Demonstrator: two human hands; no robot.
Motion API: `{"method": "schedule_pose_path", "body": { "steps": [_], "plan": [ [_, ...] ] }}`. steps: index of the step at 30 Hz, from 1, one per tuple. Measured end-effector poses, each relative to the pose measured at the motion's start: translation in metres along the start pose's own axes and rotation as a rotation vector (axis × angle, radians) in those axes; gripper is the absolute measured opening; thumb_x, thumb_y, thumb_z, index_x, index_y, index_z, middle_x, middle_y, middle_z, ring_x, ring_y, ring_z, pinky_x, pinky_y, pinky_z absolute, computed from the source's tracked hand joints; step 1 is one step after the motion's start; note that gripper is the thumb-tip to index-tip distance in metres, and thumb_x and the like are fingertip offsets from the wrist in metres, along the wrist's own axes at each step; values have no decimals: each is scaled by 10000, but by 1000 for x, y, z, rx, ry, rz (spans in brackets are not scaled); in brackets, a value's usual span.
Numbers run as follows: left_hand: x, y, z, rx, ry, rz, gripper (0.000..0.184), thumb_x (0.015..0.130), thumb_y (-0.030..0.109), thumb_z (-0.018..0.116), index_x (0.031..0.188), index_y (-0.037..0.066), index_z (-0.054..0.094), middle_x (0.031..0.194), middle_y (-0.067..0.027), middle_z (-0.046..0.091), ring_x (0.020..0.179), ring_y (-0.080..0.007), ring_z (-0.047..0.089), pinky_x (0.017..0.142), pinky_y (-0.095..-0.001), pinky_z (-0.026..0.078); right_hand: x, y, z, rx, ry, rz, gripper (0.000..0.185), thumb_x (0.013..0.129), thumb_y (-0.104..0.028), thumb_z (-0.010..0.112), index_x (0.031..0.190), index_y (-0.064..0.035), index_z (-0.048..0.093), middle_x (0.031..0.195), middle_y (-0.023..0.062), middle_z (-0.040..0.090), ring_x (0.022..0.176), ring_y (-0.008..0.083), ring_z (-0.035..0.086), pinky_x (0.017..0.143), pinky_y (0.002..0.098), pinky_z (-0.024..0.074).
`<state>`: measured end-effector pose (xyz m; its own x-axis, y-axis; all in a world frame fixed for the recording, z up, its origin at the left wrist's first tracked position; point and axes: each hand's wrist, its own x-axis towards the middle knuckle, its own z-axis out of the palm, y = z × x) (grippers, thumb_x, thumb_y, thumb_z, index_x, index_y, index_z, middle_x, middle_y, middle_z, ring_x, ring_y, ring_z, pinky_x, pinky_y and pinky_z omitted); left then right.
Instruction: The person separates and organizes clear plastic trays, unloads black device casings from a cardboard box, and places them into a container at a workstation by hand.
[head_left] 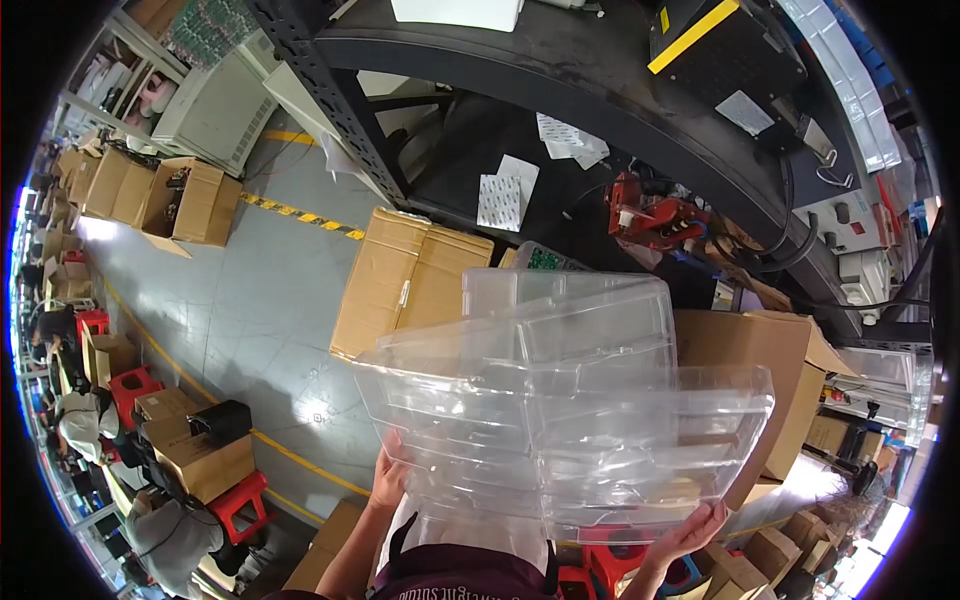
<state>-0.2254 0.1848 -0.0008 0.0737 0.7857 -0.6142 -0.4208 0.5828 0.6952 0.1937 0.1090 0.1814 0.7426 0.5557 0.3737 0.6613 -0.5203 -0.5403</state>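
A wide, clear plastic tray (480,430) with moulded ridges and compartments spans the space in front of my body. My left hand (388,478) grips its left edge, fingers partly hidden behind the plastic. At the lower right corner, my right hand (692,532) is closed on the same tray's edge. More clear plastic trays (600,300) show just beyond it, overlapping at an angle; how many cannot be made out through the see-through layers.
A closed cardboard box (400,270) lies beyond the trays, and an open carton (750,350) stands at right. A black metal shelf (540,70) holds papers and a red tool (650,215). People sit at left near red stools (240,505). Yellow lines mark the grey floor (270,330).
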Motion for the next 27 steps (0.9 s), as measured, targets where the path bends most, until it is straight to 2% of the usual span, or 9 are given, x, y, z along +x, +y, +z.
{"method": "schedule_pose_path", "body": {
  "steps": [5, 10, 13, 15, 16, 20, 22, 23, 27],
  "plan": [
    [2, 45, 51, 204, -40, 18, 747, 827, 88, 534, 1427, 40, 92, 1481, -109, 157, 1358, -223, 157, 1060, -346, 223, 31, 6, 61, 61, -270, 155, 310, 969, -191, 389, 1181, 14, 485, 1058, 143, 536, 998, 241, 516, 875, 329, 395],
    [11, 34, 44, 304, -86, 176, 737, 865, 170, 531, 1431, 49, 73, 1490, -120, 94, 1376, -222, 65, 1085, -361, 148, 57, 13, 131, -102, -444, -207, 364, 964, -222, 372, 1234, 5, 463, 1225, 198, 501, 1100, 362, 487, 928, 388, 387],
    [14, 41, 42, 431, -25, 111, 690, 910, 266, 484, 1431, 56, 83, 1482, -116, 117, 1370, -225, 87, 1089, -363, 118, 77, 17, 141, -200, -599, 22, 387, 963, -253, 361, 1222, 17, 458, 1201, 222, 505, 1096, 367, 486, 939, 389, 376],
    [27, 64, 63, 283, 46, 91, 637, 946, 362, 390, 1429, 62, 103, 1472, -113, 143, 1361, -226, 114, 1086, -365, 137, 96, -11, 156, -92, -533, -62, 442, 964, -333, 328, 1216, 3, 466, 1189, 213, 515, 1083, 354, 499, 921, 395, 384],
    [42, 60, 60, 349, 105, 109, 627, 950, 474, 308, 1438, 135, 107, 1447, -100, 216, 1242, -218, 367, 978, -373, 337, 104, -20, 167, -75, -557, -39, 452, 965, -346, 300, 1201, -5, 479, 1175, 198, 528, 1066, 357, 508, 898, 420, 395],
    [89, 58, 56, 353, 206, -6, 666, 922, 527, 350, 1404, 85, 224, 1327, -83, 377, 1038, -156, 495, 787, -308, 442, 122, -35, 213, -258, -654, 128, 522, 943, -480, 182, 1155, -120, 496, 1151, 141, 557, 998, 372, 549, 818, 468, 433],
    [110, 32, 24, 468, 204, 81, 695, 913, 529, 374, 1403, 59, 227, 1281, -84, 432, 906, -144, 543, 730, -314, 455, 113, 4, 238, -289, -463, -75, 542, 915, -557, 170, 1064, -166, 514, 1016, 157, 616, 855, 391, 599, 724, 509, 456],
    [128, -12, -21, 225, -16, 452, 696, 905, 506, 410, 1408, 59, 232, 1215, -85, 488, 811, -142, 559, 678, -310, 464, 123, -26, 229, -387, -612, 269, 574, 908, -576, 165, 994, -133, 520, 831, 178, 641, 757, 388, 616, 659, 519, 461],
    [141, 11, -1, 471, 185, 181, 627, 888, 484, 422, 1402, 149, 294, 1024, -80, 555, 716, -177, 548, 612, -288, 446, 123, -22, 230, -298, -501, 208, 499, 897, -539, 188, 1065, -192, 504, 855, 140, 650, 791, 364, 623, 659, 494, 477]
  ]
}}
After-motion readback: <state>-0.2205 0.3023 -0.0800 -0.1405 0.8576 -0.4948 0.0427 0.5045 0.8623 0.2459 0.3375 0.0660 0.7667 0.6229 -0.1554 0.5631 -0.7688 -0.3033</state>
